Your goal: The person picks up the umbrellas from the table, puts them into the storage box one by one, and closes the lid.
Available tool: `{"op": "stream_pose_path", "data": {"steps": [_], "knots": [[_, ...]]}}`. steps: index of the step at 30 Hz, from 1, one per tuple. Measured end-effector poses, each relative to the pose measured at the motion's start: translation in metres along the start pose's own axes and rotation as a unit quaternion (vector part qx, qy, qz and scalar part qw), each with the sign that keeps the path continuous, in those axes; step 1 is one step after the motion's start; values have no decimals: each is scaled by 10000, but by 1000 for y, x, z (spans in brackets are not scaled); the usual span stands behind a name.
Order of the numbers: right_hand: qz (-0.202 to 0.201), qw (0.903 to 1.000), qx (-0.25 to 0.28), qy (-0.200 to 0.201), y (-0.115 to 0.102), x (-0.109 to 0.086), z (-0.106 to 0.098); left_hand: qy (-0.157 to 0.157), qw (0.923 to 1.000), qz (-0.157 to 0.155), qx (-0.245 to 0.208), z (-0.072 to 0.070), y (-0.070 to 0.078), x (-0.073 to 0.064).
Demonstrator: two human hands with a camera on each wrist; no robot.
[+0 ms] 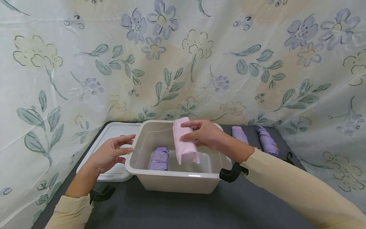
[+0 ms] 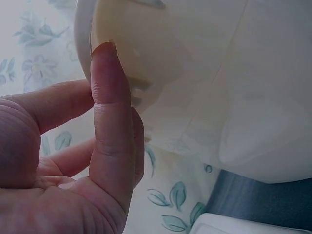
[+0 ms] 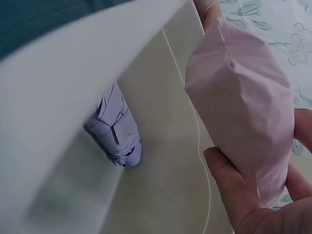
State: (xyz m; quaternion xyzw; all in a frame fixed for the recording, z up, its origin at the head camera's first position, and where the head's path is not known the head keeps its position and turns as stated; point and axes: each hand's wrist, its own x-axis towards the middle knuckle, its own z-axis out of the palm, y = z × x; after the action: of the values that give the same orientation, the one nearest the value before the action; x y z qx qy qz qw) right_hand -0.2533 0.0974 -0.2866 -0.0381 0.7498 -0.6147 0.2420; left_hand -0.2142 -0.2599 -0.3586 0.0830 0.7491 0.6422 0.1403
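Note:
My right hand [image 1: 204, 133] holds a pink wrapped bundle [image 1: 186, 146] above a beige plastic bin [image 1: 178, 183], thumb on one side and fingers on the other. In the right wrist view the bundle [image 3: 243, 97] shows a folded, pointed end. At the bin's left rim is my left hand [image 1: 110, 154], its fingertips touching the edge. The left wrist view has one straight finger [image 2: 109, 92] lying against that rim. Inside the bin, at the left, lies a rolled purple bundle that resembles a folded umbrella [image 1: 159, 159].
A white lid [image 1: 111, 173] lies on the dark table [image 1: 183, 210], left of the bin and partly behind it. Two more purple rolled bundles, one close behind the bin [image 1: 239, 134] and one farther right [image 1: 267, 141], lie on the table. A floral curtain [image 1: 183, 63] hangs behind.

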Motion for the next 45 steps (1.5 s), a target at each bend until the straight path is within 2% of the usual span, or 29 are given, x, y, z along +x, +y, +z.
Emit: {"op": "stream_pose_path", "data": {"steps": [11, 18, 26, 31, 36, 45], "knots": [[519, 9960, -653, -334, 1, 17, 7, -71, 10000, 25, -55, 0, -1, 1], [648, 9923, -958, -433, 7, 28, 11, -108, 9999, 28, -61, 1, -2, 0], [869, 9850, -1269, -787, 11, 42, 25, -151, 9998, 84, -124, 0, -3, -1], [888, 9812, -1560, -707, 14, 53, 32, -124, 9998, 129, -91, 0, -5, -2], [1064, 9801, -1575, -570, 16, 61, 35, -98, 9998, 134, -111, 2, -5, -2], [1110, 9750, -1758, -784, 20, 74, 41, -149, 9996, 155, -171, 3, -4, -1]]}}
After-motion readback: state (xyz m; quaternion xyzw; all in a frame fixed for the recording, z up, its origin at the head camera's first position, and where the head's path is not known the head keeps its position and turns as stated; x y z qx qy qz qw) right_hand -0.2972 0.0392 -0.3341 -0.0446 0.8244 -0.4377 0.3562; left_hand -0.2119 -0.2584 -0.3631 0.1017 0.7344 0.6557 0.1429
